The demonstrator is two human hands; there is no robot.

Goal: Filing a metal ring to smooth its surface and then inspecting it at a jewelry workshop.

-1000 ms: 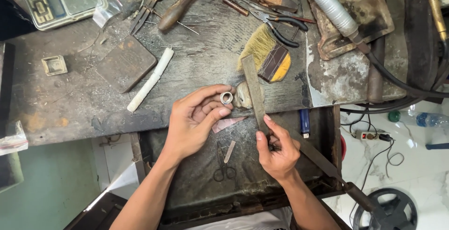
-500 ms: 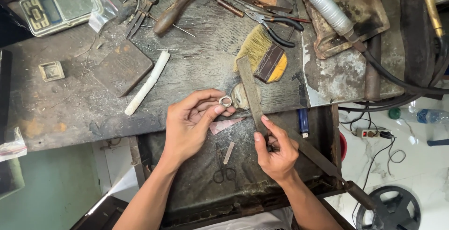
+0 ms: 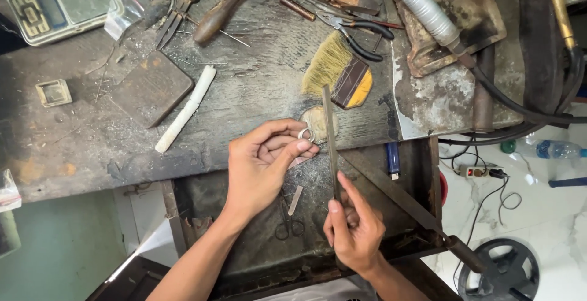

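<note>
**A:** Where is the ring (image 3: 306,134), and how is it held?

**B:** It sits at the front edge of the workbench (image 3: 257,99), pinched in the fingertips of the left hand (image 3: 264,165); thumb and forefinger close narrowly round the small silver band, and it seems braced against the pale worn peg (image 3: 317,122) at that same edge; I judge that steadies it against the tool's push.

**A:** And the other hand?

**B:** The right hand (image 3: 354,227) hangs below the bench edge, over the open drawer (image 3: 257,240); its fingers wrap the lower end of a long flat file (image 3: 331,142), which rises steeply past the bench edge, its blade just beside the ring; whether metal touches metal I cannot tell.

**A:** Why the drawer beneath?

**B:** Probably to catch filings; small scissors (image 3: 287,221) and a thin strip lie in it.

**A:** What else lies on the bench?

**B:** Farther back from the edge, a bristle brush (image 3: 339,71) sits right behind the peg; black-handled pliers (image 3: 361,32) lie beyond it; a white stick (image 3: 185,109) rests to the left beside a dark square block (image 3: 151,87); a digital scale (image 3: 61,4) occupies the far left corner; a torch handpiece (image 3: 428,10) with its hose lies at the far right.
</note>
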